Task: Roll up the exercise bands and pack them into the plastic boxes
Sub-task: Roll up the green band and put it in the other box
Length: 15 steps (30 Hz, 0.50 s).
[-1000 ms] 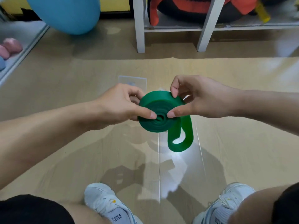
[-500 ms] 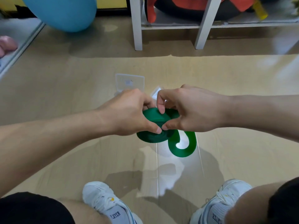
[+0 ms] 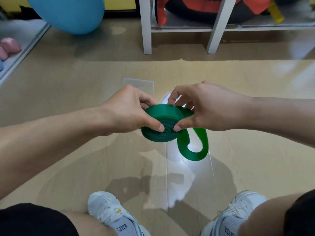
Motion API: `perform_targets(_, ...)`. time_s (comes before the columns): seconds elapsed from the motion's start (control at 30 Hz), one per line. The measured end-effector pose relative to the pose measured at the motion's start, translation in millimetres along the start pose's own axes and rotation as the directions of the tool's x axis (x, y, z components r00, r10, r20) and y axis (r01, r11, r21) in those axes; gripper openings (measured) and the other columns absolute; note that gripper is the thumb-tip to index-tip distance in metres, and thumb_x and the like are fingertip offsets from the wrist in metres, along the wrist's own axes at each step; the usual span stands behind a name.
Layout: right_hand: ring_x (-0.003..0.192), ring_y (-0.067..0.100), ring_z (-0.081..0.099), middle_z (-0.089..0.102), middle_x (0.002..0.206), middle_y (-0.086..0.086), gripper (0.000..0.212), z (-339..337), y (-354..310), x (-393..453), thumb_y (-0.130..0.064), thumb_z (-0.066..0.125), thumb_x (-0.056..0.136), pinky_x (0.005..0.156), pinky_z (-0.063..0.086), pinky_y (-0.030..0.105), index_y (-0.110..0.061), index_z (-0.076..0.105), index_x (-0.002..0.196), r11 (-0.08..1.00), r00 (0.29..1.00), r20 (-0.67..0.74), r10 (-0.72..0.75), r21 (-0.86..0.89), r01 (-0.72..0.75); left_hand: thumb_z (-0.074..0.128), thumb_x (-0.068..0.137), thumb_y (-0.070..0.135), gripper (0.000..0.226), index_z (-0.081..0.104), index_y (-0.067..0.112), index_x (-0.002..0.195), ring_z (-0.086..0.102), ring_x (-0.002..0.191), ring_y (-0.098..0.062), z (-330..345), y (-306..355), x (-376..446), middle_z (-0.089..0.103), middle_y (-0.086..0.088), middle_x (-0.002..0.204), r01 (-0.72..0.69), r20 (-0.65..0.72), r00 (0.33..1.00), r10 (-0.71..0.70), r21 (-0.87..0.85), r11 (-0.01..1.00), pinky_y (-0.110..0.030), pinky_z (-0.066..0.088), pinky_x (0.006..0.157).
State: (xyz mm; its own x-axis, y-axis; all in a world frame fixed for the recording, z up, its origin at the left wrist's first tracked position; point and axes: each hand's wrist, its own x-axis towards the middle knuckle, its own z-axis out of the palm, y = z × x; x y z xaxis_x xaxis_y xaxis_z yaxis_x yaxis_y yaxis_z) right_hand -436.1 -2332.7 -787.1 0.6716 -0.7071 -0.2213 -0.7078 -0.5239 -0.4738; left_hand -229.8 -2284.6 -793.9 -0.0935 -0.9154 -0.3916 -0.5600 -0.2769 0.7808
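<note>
Lifted and tipped up again since half a second ago: the coiled green rubber exercise band (image 3: 160, 128), spiral face now showing where it was hidden under both sets of fingers. Held in the air between the hands, above the pale wooden floor (image 3: 68, 92). Left hand (image 3: 129, 113) curled round the coil's left side, thumb pressed flat on the spiral face, fingers behind. Right hand (image 3: 209, 109) gripping the right side, thumb on the face close to the left thumb, forefinger hooked over the top edge. Loose tail of the band (image 3: 194, 151) hanging in a loop below the right hand, not yet wound on. Just beyond the hands, flat on the floor, a clear plastic box piece (image 3: 144, 82), partly hidden by the knuckles. Down at the bottom, two white trainers (image 3: 109, 212), with grey socks (image 3: 123, 227) reading "PLAYER" upside down, first letter only partly legible. Farther off, a big blue exercise ball (image 3: 73, 12) top left and white shelf legs (image 3: 145, 26) at the back.
</note>
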Motion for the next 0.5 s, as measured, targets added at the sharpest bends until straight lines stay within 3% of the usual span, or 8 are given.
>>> perform_targets(0.2, 0.084, -0.002, 0.069, 0.065, 0.089, -0.029, 0.041, -1.7, 4.1, 0.0, -0.043, 0.089, 0.071, 0.074, 0.059, 0.021, -0.041, 0.063, 0.103, 0.989, 0.998, -0.070, 0.007, 0.151, 0.004, 0.093, 0.063, 0.002, 0.035, 0.078, 0.010, 0.094, 0.078, 0.079, -0.024, -2.5, 1.8, 0.3, 0.080, -0.005, 0.083, -0.007, -0.026, 1.000, 0.006, -0.036, 0.999, -0.040, 0.063, 0.075)
perform_targets(0.3, 0.089, -0.002, 0.066, 0.065, 0.094, -0.025, 0.038, 1.4, 7.3, 0.6, -0.038, 0.088, 0.074, 0.078, 0.059, 0.023, -0.042, 0.064, 0.103, 0.976, 0.989, -0.145, 0.004, 0.215, 0.027, 0.093, 0.062, 0.001, 0.035, 0.077, 0.007, 0.092, 0.076, 0.073, -0.020, -3.4, 2.7, 1.7, 0.080, -0.007, 0.081, -0.009, -0.054, 0.999, 0.005, -0.075, 0.997, -0.031, 0.060, 0.065)
perform_targets(0.5, 0.093, 0.005, 0.071, 0.074, 0.098, -0.015, 0.043, 11.9, 8.9, 3.3, -0.024, 0.090, 0.075, 0.089, 0.060, 0.035, -0.030, 0.063, 0.108, 0.911, 0.972, -0.234, 0.023, 0.404, 0.076, 0.090, 0.064, -0.002, 0.037, 0.073, 0.004, 0.096, 0.078, 0.079, -0.023, -5.1, -1.4, 3.5, 0.080, -0.010, 0.085, 0.018, -0.053, 0.998, -0.029, -0.184, 0.983, -0.030, 0.060, 0.068)
